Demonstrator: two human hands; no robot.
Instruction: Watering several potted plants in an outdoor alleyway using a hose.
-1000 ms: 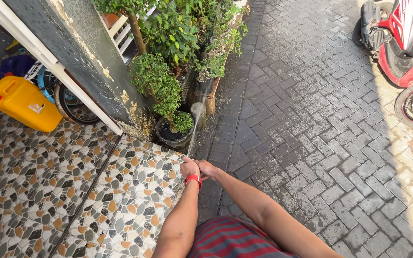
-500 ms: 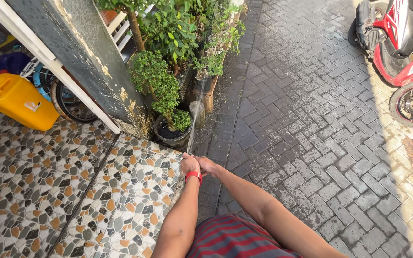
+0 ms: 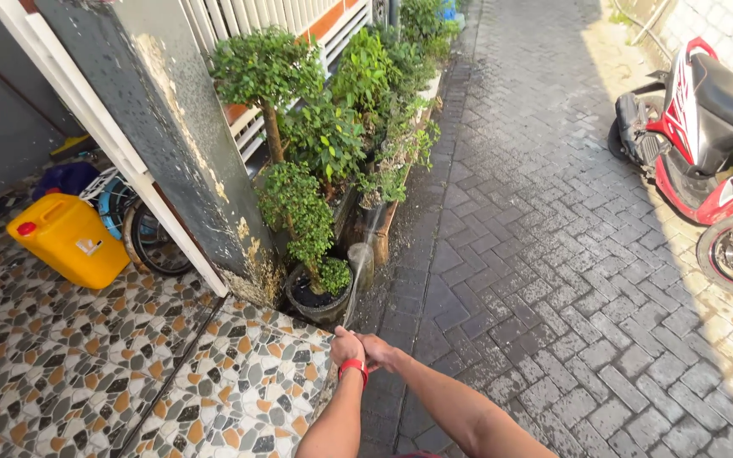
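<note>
My left hand (image 3: 346,347), with a red band on its wrist, and my right hand (image 3: 377,350) are pressed together, closed around something small that is hidden between them. A thin water jet (image 3: 352,293) shoots out from between them, forward and up. It fans out above a dark pot (image 3: 316,305) holding a small-leaved shrub (image 3: 297,208). More potted plants (image 3: 366,102) stand in a row behind it along a white fence (image 3: 265,17). The grey brick paving (image 3: 511,254) near the pots is wet.
A worn grey pillar (image 3: 180,144) stands left of the pots. A yellow jerrycan (image 3: 68,240) and a bicycle wheel (image 3: 150,242) sit on the pebble-pattern tiles (image 3: 86,365). A red scooter (image 3: 706,119) is parked at the right.
The view has tilted up, showing more of the fence, the lane and the scooter. My hands stay together and the water jet still reaches the same pot.
</note>
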